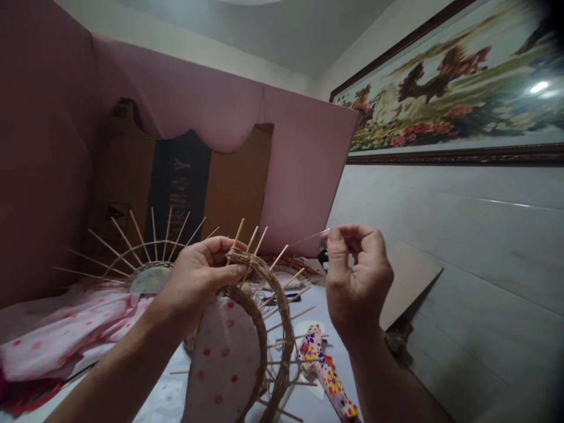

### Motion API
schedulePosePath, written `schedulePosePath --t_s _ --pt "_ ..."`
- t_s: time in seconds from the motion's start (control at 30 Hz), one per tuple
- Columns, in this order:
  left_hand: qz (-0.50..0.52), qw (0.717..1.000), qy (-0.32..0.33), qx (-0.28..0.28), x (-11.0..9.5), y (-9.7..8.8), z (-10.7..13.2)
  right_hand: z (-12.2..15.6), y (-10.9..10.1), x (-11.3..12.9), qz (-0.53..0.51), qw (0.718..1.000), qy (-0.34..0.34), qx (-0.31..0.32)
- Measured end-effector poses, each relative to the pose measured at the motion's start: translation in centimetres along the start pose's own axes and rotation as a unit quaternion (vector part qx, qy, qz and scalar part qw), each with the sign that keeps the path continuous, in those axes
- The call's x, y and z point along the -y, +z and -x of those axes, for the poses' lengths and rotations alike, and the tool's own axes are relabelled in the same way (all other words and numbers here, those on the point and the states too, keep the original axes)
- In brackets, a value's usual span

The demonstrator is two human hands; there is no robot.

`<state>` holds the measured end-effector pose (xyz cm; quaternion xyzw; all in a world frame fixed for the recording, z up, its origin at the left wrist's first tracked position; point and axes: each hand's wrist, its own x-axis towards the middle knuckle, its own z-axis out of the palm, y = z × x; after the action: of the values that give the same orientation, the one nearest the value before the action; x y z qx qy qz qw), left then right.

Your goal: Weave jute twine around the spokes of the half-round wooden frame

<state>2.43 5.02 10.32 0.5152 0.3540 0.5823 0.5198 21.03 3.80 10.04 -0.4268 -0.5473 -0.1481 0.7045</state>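
My left hand [211, 264] grips the upper rim of a half-round frame, its thumb and fingers closed around a band of brown twisted twine [282, 299]. Thin wooden sticks [278, 257] fan outward through this band. Inside the inner twine edge is a white fabric panel [227, 358] with red dots. To the right, my right hand [358, 270] is raised with thumb and forefinger pinched on a thin shiny strand [308, 238]. The strand slants down toward the stick tips; where it ends, I cannot tell.
A flower-patterned tool shaped like a glue gun [328, 370] lies on the table at lower right. Behind on the left stands another stick fan [152, 276], with dotted cloth [66, 335] before it. Pink board [304, 164] and cardboard [238, 182] rise behind; a framed horse picture [458, 88] hangs right.
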Motion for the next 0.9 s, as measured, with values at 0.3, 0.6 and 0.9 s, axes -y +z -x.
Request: schedulePosePath --t_s 0.3,0.6,0.9 --pt "0.006 1.0 -0.008 -0.002 0.3 -0.3 -0.3 -0.1 -0.3 0.2 -0.083 0.996 0.026 0.004" --pt "0.007 1.0 -0.017 -0.013 0.1 -0.3 -0.5 0.3 -0.1 0.0 -0.083 0.992 0.056 0.079" --pt "0.004 1.0 -0.009 -0.015 0.6 -0.9 -0.9 -0.2 0.8 -1.5 -0.133 0.974 0.104 0.149"
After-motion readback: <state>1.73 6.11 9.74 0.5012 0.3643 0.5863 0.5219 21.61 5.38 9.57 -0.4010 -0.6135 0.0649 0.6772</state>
